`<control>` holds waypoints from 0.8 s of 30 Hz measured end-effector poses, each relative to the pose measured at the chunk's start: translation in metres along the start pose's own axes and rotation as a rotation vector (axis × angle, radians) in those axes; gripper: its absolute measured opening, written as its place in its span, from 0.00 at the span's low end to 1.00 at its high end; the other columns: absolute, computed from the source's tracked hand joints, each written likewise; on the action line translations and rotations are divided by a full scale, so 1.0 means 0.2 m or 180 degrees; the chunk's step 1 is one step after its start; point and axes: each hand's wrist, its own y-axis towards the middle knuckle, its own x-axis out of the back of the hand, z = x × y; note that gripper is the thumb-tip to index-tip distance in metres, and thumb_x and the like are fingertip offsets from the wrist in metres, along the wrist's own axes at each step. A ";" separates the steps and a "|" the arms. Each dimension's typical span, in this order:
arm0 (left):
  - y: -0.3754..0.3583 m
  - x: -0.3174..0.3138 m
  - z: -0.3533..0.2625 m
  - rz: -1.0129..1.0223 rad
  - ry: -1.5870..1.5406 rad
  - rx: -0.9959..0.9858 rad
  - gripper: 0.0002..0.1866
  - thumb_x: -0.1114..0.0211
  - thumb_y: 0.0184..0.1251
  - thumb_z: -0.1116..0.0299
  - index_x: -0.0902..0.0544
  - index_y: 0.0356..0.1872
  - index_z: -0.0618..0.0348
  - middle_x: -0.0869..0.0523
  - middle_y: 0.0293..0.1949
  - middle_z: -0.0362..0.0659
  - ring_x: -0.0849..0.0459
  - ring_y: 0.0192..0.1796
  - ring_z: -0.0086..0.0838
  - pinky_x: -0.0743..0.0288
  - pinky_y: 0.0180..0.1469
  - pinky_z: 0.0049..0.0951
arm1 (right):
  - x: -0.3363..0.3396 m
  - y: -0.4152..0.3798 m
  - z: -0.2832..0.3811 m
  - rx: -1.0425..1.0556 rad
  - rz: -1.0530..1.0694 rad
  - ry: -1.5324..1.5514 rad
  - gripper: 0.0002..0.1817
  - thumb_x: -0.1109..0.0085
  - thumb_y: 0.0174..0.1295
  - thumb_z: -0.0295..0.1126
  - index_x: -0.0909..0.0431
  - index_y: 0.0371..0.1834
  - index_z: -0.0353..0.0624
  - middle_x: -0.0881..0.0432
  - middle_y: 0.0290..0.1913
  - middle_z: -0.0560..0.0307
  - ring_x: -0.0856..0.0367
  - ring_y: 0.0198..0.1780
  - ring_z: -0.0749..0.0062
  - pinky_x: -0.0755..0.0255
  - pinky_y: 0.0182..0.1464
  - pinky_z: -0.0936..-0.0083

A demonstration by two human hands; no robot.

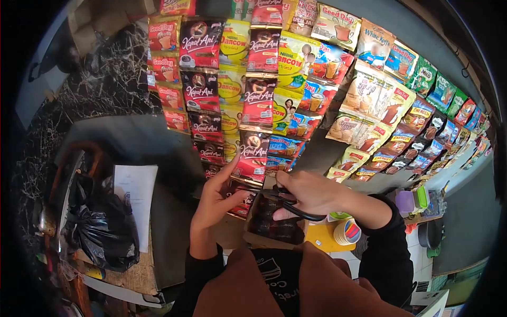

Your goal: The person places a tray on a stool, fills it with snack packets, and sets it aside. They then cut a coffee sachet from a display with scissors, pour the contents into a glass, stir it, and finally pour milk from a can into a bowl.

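Note:
A hanging strip of red and black Kapal Api coffee sachets (254,153) runs down in front of me. My left hand (214,206) is closed on the strip's lower part, thumb over one sachet and fingers along the left edge. In my right hand (311,193) is a pair of scissors with black handles (306,213); the blades point left toward the strip, right by the seam between two sachets. Directly below the scissors, an open cardboard box (253,236) holds dark wrapped packs.
More sachet strips hang alongside, among them yellow Dancow sachets (293,61) and Energen sachets (400,138). A black plastic bag (103,232) and a white paper (134,195) lie at left. Stacked paper cups (347,232) stand on a yellow surface (322,238) at right.

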 end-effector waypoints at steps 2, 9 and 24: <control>0.00 0.00 0.00 -0.0028 0.0051 -0.0030 0.39 0.39 0.52 0.86 0.43 0.67 0.60 0.28 0.56 0.41 0.29 0.52 0.17 0.33 0.50 0.18 | 0.00 0.00 0.02 -0.0013 -0.0063 -0.0107 0.34 0.35 0.44 0.59 0.34 0.31 0.36 0.27 0.18 0.44 0.24 0.26 0.42 0.33 0.28 0.58; -0.03 0.02 0.05 -0.0155 -0.0115 0.0141 0.39 0.38 0.51 0.85 0.42 0.67 0.59 0.26 0.53 0.39 0.26 0.46 0.17 0.31 0.45 0.16 | -0.02 0.03 0.00 0.0031 0.0046 -0.0149 0.36 0.39 0.45 0.63 0.33 0.27 0.33 0.26 0.22 0.41 0.23 0.31 0.42 0.31 0.32 0.58; -0.04 0.03 0.14 0.0061 -0.0941 0.0837 0.26 0.35 0.51 0.81 0.29 0.55 0.62 0.19 0.40 0.37 0.22 0.39 0.16 0.26 0.41 0.18 | -0.06 0.10 0.02 -0.0012 -0.0014 -0.0013 0.35 0.38 0.46 0.61 0.29 0.28 0.32 0.25 0.20 0.41 0.22 0.31 0.44 0.30 0.34 0.59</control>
